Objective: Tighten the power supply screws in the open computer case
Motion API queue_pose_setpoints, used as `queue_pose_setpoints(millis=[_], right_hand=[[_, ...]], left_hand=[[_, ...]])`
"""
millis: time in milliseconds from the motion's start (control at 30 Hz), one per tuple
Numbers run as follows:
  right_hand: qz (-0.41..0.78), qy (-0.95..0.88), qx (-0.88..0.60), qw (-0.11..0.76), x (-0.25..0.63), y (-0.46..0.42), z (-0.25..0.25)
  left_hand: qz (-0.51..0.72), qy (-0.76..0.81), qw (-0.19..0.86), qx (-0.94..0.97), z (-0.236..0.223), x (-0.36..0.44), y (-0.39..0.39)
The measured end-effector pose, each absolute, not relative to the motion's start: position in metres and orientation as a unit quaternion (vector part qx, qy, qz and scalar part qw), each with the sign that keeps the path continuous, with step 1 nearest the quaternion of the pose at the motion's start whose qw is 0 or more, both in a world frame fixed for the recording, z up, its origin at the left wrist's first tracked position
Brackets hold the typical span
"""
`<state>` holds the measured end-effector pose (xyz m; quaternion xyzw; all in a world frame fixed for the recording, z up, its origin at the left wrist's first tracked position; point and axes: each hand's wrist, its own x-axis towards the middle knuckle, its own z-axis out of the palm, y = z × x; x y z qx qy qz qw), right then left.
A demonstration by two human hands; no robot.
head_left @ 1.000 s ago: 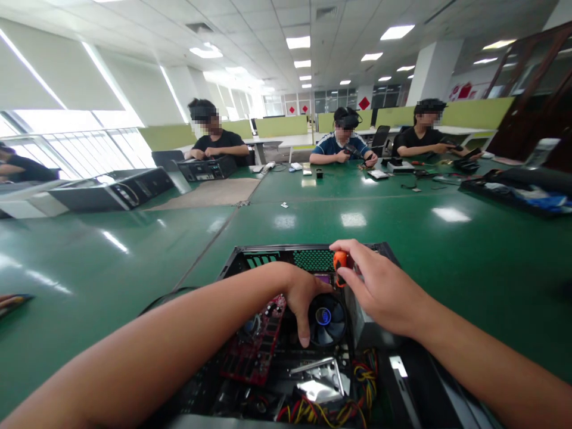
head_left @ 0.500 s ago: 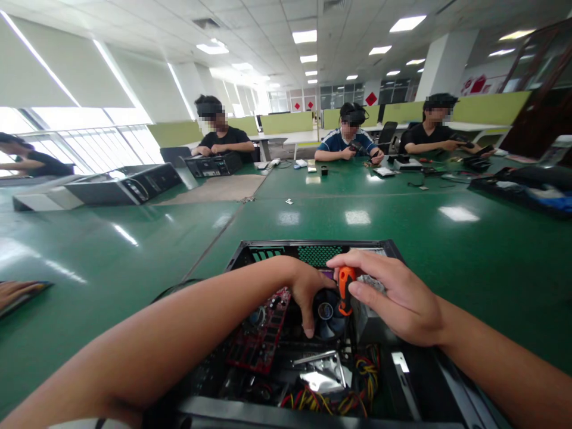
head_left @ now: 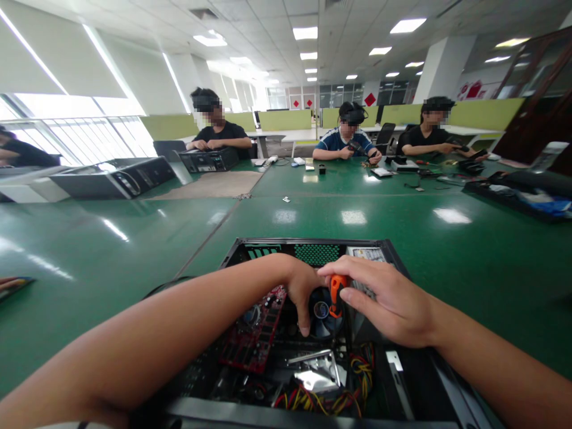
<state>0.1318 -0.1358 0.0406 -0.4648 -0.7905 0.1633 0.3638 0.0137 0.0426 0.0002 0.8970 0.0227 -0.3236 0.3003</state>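
Note:
An opened computer case [head_left: 308,241] lies in front of me. My right hand [head_left: 388,298] is closed on the orange and black handle of a screwdriver [head_left: 337,291], which stands nearly upright beside the fan; its tip is hidden. Curved around the far and left side of a dark cooling fan [head_left: 322,328] is my left hand [head_left: 304,289], thumb on the near-left edge, some fingertips out of sight. A red circuit board [head_left: 250,342] sits left of the fan, partly under my left forearm. Toward me lie a shiny metal bracket [head_left: 319,375] and bundled coloured cables [head_left: 364,372].
The case stands on a green table [head_left: 277,220]. Across it, several people work on electronics. Another computer case [head_left: 129,179] lies at the back left, and a black tray [head_left: 513,193] with items at the right. At the left edge, another person's hand [head_left: 9,285] partly shows.
The view has shifted slightly. The screwdriver and my right hand have moved a little to the left relative to the fan. My left hand keeps its place around the fan.

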Motion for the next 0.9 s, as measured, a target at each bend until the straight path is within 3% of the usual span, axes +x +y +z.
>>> queue_pose_setpoints(millis=[367, 900], right_hand=[[0.16, -0.799, -0.456, 0.356, 0.1313, -0.135, 0.0397], [0.128, -0.766, -0.508, 0.373, 0.1282, -0.1345, 0.0348]], left_hand=[[-0.379, -0.047, 0.344, 0.858, 0.0033, 0.0147, 0.0367], [-0.353, -0.005, 0.3, 0.886, 0.0054, 0.0125, 0.0368]])
